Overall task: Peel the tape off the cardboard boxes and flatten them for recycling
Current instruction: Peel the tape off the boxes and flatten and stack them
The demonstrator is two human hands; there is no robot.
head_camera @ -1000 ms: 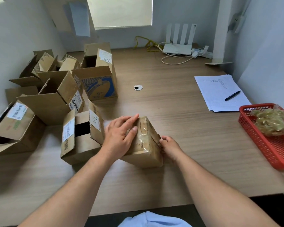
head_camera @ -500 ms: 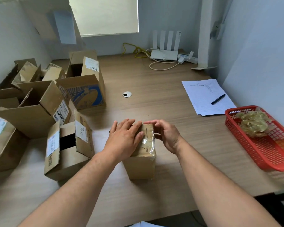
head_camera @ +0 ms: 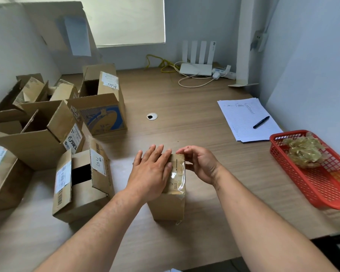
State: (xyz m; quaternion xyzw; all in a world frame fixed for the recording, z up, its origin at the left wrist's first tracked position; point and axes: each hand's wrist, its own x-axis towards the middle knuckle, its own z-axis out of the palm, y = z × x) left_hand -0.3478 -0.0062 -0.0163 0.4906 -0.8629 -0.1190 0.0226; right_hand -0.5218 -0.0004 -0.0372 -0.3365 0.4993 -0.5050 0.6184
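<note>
Looking at the lower middle of the frame, I find the small box [head_camera: 168, 205] standing closed on the table [head_camera: 185, 107], with a strip of clear tape [head_camera: 178, 175] along its top. The long axis of the top, and of the tape, runs from the lower edge of the frame toward the upper edge, away from the person.

The left hand [head_camera: 151, 173] lies flat on the left part of the top, with the fingers straight and together. It holds nothing and only presses down. The right hand [head_camera: 200, 165] is at the far right corner of the box, fingers curled over the top edge and thumb against the right side. Whether the tape end is between its fingertips, I cannot tell. I judge that the right hand is the nearer one to the far end of the tape. So the peel should start there and come toward the lower edge of the frame, while the left hand holds the box down.

About the writing: the print under the tape is too small for me to read. On the open box [head_camera: 81, 193] left of the hands, a white flap label [head_camera: 98, 162] has handwritten marks that I cannot read with certainty. Higher up, the blue-printed box [head_camera: 104, 118] carries a top label [head_camera: 110, 83] with handwriting like "RL57", but I am not sure. At the right edge, the red basket [head_camera: 326, 181] holds a crumpled wad [head_camera: 302, 152] of clear tape.
</note>
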